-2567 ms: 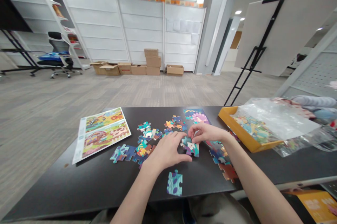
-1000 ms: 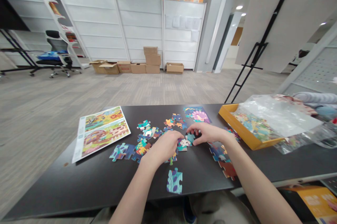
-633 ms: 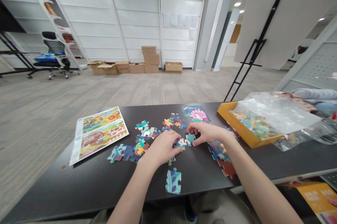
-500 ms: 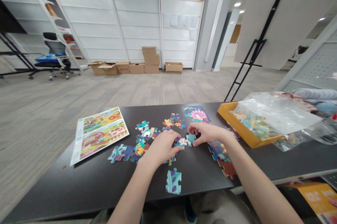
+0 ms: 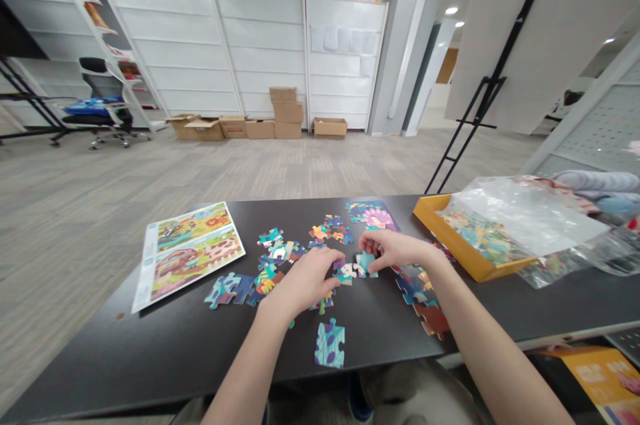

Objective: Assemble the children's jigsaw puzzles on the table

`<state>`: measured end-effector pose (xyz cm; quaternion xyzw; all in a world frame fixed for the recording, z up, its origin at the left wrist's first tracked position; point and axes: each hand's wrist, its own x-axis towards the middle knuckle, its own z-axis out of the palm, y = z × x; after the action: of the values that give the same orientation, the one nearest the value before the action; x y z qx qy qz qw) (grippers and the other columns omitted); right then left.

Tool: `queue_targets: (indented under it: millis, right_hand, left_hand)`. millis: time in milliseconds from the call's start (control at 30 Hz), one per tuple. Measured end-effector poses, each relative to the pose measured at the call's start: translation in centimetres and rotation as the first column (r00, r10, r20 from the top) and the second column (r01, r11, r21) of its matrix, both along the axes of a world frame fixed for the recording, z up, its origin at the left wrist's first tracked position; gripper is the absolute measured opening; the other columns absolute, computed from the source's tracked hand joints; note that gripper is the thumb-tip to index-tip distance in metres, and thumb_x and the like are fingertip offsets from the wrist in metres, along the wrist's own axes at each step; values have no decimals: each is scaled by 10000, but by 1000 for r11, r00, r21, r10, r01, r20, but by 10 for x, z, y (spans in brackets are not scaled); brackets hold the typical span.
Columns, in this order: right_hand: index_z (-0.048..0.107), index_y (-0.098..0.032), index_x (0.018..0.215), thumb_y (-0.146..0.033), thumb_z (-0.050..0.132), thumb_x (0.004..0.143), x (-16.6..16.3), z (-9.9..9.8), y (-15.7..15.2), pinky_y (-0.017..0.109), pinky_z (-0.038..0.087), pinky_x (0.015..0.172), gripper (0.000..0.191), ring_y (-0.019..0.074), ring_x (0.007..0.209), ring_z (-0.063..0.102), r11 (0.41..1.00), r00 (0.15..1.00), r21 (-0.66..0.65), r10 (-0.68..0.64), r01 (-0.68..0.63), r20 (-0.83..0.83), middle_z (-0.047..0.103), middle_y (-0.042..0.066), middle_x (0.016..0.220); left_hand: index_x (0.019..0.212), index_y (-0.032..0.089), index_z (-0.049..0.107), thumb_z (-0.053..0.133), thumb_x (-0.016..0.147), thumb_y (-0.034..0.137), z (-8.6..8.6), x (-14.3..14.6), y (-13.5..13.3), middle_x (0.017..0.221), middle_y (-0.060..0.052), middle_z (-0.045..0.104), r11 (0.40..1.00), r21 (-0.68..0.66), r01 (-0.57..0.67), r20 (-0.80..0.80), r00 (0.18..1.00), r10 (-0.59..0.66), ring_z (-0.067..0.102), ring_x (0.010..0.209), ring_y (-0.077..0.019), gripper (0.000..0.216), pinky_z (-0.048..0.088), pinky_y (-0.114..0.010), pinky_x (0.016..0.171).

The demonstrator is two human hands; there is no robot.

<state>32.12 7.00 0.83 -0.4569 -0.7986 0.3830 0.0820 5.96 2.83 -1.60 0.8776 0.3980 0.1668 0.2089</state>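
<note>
My right hand (image 5: 393, 249) pinches a teal jigsaw puzzle piece (image 5: 365, 265) at its right side, low over the table. Just left of it, a white and pink puzzle piece (image 5: 345, 272) lies between the thumb and fingers of my left hand (image 5: 311, 277), which are closed about its left side. The two pieces sit edge to edge; whether they interlock I cannot tell. A larger teal piece with purple spots (image 5: 330, 344) lies by the near table edge. Loose puzzle pieces (image 5: 267, 278) are partly hidden behind my left hand.
A picture sheet (image 5: 193, 252) lies at the left of the black table (image 5: 190, 358). Joined pieces (image 5: 430, 318) lie beside my right forearm. A peacock section (image 5: 375, 217) lies at the back. An orange box (image 5: 475, 265) with pieces and plastic wrapping (image 5: 530, 212) stands at the right.
My right hand has shifted slightly right with the teal piece, and more of that piece shows. My left hand has hardly moved.
</note>
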Motion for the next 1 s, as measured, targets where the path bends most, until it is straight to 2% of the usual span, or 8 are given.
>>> queue_targets:
  millis: [167, 333, 433, 600, 800, 1000]
  right_hand:
    - [618, -183, 993, -269, 779, 673, 4, -2, 3, 261, 485, 685, 368, 142, 753, 582, 999, 1000, -36, -14, 13, -26, 613, 4, 888]
    - [632, -172, 981, -351, 774, 712, 9, -7, 9, 269, 517, 684, 353, 151, 754, 630, 995, 990, -67, -85, 78, -112, 671, 35, 912]
    - [635, -168, 955, -361, 793, 690, 10, -9, 11, 280, 533, 688, 364, 153, 741, 644, 991, 978, -50, -131, 125, -160, 674, 35, 893]
    - [634, -174, 929, -362, 803, 678, 7, -11, 13, 285, 548, 658, 356, 141, 691, 645, 983, 960, -74, -180, 168, -213, 660, 14, 861]
    - [651, -168, 960, -373, 803, 689, 2, -11, 11, 264, 548, 634, 373, 144, 707, 664, 988, 969, -126, -115, 88, -218, 673, 23, 890]
    - [641, -171, 1011, -372, 809, 692, -1, -5, 5, 271, 563, 672, 413, 145, 741, 678, 964, 945, -261, -136, 57, -298, 687, 21, 895]
  left_hand:
    - [1231, 198, 606, 734, 825, 275, 10, 5, -4, 1241, -81, 669, 999, -29, -20, 0, 1000, 20, 601, 1174, -270, 433, 471, -386, 1008]
    - [1200, 215, 621, 789, 767, 342, 11, 5, -8, 1112, -61, 698, 997, -61, -38, -4, 999, 38, 640, 1057, -267, 482, 502, -361, 906]
    - [1181, 227, 627, 819, 725, 360, 10, 7, -12, 1082, -44, 698, 998, -65, -13, 7, 1000, 14, 645, 1031, -262, 512, 505, -337, 864]
    - [1276, 263, 559, 842, 701, 373, 11, 17, -21, 1053, -19, 708, 993, -110, 47, 25, 999, -44, 660, 993, -246, 650, 501, -319, 827]
    - [1220, 267, 555, 858, 686, 399, 13, 26, -25, 1050, -9, 716, 993, -96, 62, 27, 998, -59, 674, 980, -253, 628, 489, -313, 786]
    - [1179, 255, 564, 871, 667, 437, 18, 26, -25, 1030, -14, 694, 996, -84, 27, -22, 999, -29, 669, 989, -264, 624, 482, -314, 771]
